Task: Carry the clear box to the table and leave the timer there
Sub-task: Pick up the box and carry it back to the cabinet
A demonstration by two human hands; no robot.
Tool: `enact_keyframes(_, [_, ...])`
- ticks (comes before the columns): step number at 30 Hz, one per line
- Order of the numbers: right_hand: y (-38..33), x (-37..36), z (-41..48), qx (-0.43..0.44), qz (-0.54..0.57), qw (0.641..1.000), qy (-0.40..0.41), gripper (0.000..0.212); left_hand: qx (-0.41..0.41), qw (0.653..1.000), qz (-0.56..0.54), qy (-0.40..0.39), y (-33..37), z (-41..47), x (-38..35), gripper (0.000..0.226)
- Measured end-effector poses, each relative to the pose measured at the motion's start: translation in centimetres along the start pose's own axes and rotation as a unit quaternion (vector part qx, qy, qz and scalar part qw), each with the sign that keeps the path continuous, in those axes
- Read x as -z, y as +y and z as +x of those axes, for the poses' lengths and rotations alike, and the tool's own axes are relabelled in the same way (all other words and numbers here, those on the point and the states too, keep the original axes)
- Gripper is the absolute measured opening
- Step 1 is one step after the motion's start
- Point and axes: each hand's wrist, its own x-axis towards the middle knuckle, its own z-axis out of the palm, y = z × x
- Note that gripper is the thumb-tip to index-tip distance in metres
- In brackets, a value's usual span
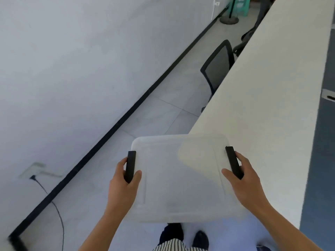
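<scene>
Up off the floor, the clear, frosted plastic box with its rounded rectangular lid (181,178) is carried level between both hands in front of the person's body. The left hand (123,180) is closed around the black clip handle on the left edge (130,166), thumb lying on top of the lid and fingers curled behind the clip. The right hand (243,180) grips the matching black clip handle on the right edge (233,163) in the same way, thumb resting on the lid, fingers wrapped over the outer side. The box's far right corner overlaps the near end of the long cream-white tabletop (262,87), which runs away to the upper right; whether the box touches it cannot be told. What lies inside the box cannot be made out through the cloudy lid.

Below the box show a striped garment (172,245) and dark shoes (200,239) on the pale grey tiled floor (163,109). A black mesh-backed office chair (218,67) stands tucked against the table's left side. The white wall (63,69) on the left meets the floor at a black skirting strip (116,124), and a thin black cable (54,205) hangs from a wall socket.
</scene>
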Motion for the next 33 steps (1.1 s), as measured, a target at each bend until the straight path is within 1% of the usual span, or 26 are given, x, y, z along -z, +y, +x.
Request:
enact_keyframes(4, [-2.3, -5.2, -0.3, 0.015, -0.003, 0.999, -0.047, 0.056, 0.027, 0.999, -0.022, 0.039, -3.3, 0.9, 4.8, 0.041])
enact_keyframes(7, [-4.6, -9.3, 0.5, 0.028, -0.005, 0.997, -0.065, 0.057, 0.040, 0.997, -0.034, 0.056, -5.2, 3.3, 7.9, 0.041])
enact_keyframes(11, [-8.5, -15.3, 2.4, 0.033, -0.001, 0.997, -0.062, 0.054, 0.032, 0.997, -0.038, 0.060, -6.3, 8.3, 12.4, 0.042])
enact_keyframes(15, [-12.7, -20.8, 4.0, 0.021, 0.021, 0.998, -0.064, 0.054, 0.024, 0.998, -0.003, 0.057, -5.8, 14.3, 17.2, 0.043])
enact_keyframes(18, [-15.0, -23.4, 5.8, 0.008, 0.039, 0.998, -0.048, 0.053, 0.012, 0.999, 0.015, 0.041, -4.9, 19.4, 19.3, 0.043])
enact_keyframes(22, [-17.2, -24.5, 9.6, -0.016, 0.056, 0.998, -0.018, 0.054, -0.002, 1.000, 0.013, 0.005, -2.5, 25.9, 18.7, 0.043])
enact_keyframes(26, [-19.0, -24.6, 16.1, -0.037, 0.068, 0.997, 0.025, 0.055, -0.019, 0.999, 0.006, -0.030, 0.9, 33.9, 16.0, 0.044])
enact_keyframes(29, [-21.4, -24.8, 22.2, -0.044, 0.090, 0.994, 0.047, 0.053, -0.044, 0.998, 0.015, -0.046, 4.9, 40.5, 13.9, 0.043])
enact_keyframes(33, [-25.5, -24.8, 30.6, -0.062, 0.090, 0.993, 0.051, 0.051, -0.062, 0.996, 0.033, -0.056, 10.8, 48.6, 12.4, 0.046])
